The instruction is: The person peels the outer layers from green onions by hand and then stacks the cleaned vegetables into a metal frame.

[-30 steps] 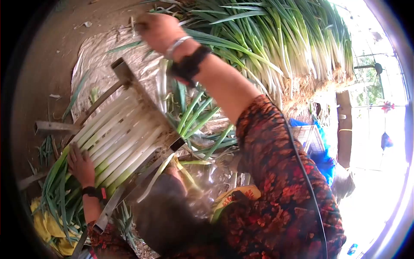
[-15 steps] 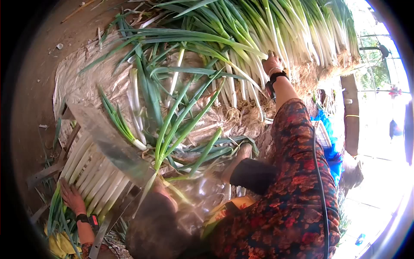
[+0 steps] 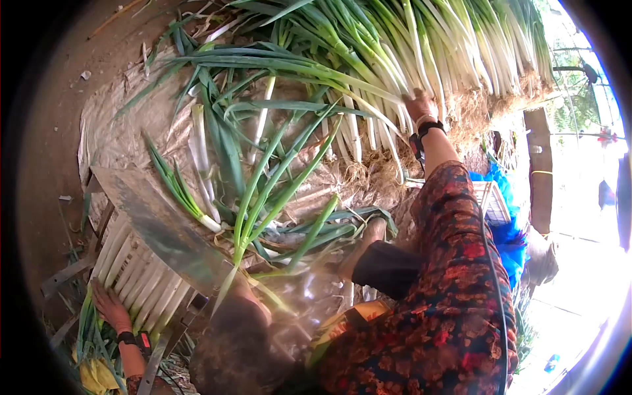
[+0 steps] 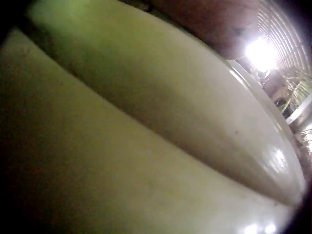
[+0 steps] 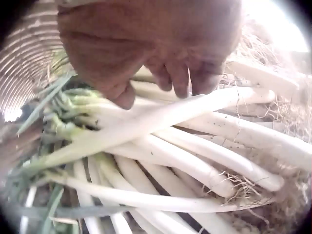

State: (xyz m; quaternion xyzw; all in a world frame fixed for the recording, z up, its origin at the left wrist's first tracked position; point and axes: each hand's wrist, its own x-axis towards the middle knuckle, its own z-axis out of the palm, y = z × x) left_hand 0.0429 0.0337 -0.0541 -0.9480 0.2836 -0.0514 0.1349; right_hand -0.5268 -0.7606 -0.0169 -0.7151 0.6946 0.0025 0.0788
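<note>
A person's left hand (image 3: 112, 308) rests on a side-by-side row of green onions (image 3: 148, 280) in a metal frame (image 3: 158, 227), its fingers extended and not curled around the stalks, while the right hand (image 3: 421, 105) reaches to the root end of a large pile (image 3: 461, 56), thumb and fingertips apart above pale stalks (image 5: 161, 117); whether those fingertips touch the stalks, the pictures cannot tell. The work appears partway along: one row is laid out in the frame, but its far ends are hidden behind the metal, so their condition is unclear. The bulk seems yet to be handled, with the big pile lying beyond the frame, its roots (image 3: 469, 108) attached. Between the two, a small bunch (image 3: 207, 218) and scattered green leaves (image 3: 227, 145) lie on a crumpled ground sheet (image 3: 102, 135)
</note>
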